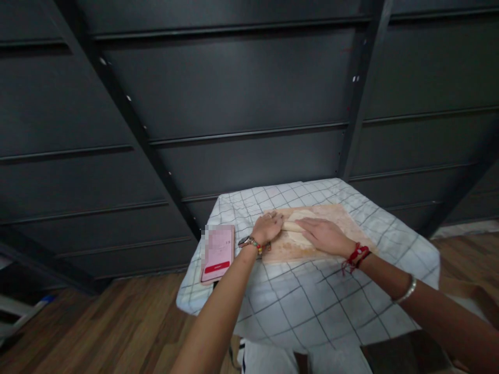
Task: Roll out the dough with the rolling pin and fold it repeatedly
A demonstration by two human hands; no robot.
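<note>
A pale rolling pin (290, 226) lies crosswise on a flattened sheet of dough (302, 214). My left hand (268, 227) is closed over the pin's left end. On the other end, my right hand (325, 235) holds the pin from above with its fingers pointing left. Both hands cover the pin's ends, so only its middle shows. Dough is visible behind the pin and in front of it. Beneath everything is a tan board (288, 254), dusted or smeared in places.
A white checked cloth (304, 296) covers the small table. To the left of the board lies a phone (219, 249) with a pink screen. Behind the table rises a dark panelled wall (249, 88). Wooden flooring (128, 322) shows below, with a white frame (19, 314) at far left.
</note>
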